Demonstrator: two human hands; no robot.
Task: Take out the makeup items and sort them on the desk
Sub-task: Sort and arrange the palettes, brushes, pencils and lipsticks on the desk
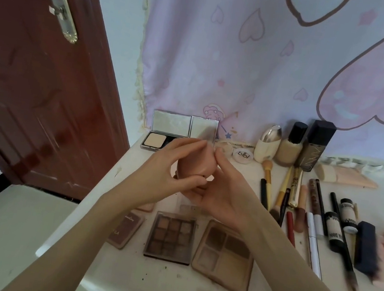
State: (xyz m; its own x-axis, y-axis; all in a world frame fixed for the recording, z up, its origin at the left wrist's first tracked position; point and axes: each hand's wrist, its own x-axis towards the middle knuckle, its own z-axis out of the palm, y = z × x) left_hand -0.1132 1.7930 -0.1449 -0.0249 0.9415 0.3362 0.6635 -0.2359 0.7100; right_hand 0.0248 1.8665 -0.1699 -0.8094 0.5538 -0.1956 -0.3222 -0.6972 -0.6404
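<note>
Fingers of both hands curl around a peach-coloured egg-shaped sponge case [194,164], held up above the middle of the white tabletop [164,288]. The left hand [170,167] grips its left side and top, the right hand [222,191] cups it from below and the right, thumb up near the tip.

Below the hands, near the tabletop's front, lie three eyeshadow palettes in a row: a closed mauve one [124,231], a nine-pan one [171,237] and a four-pan one [225,255].

Behind the hands, two open powder compacts [170,131] stand with mirrors upright against the pink curtain [249,54]. To the right of them are a small round jar [243,156] and three foundation bottles [290,145].

Brushes, pencils and tubes [313,213] lie side by side along the right. A dark red door [31,96] stands at the left.
</note>
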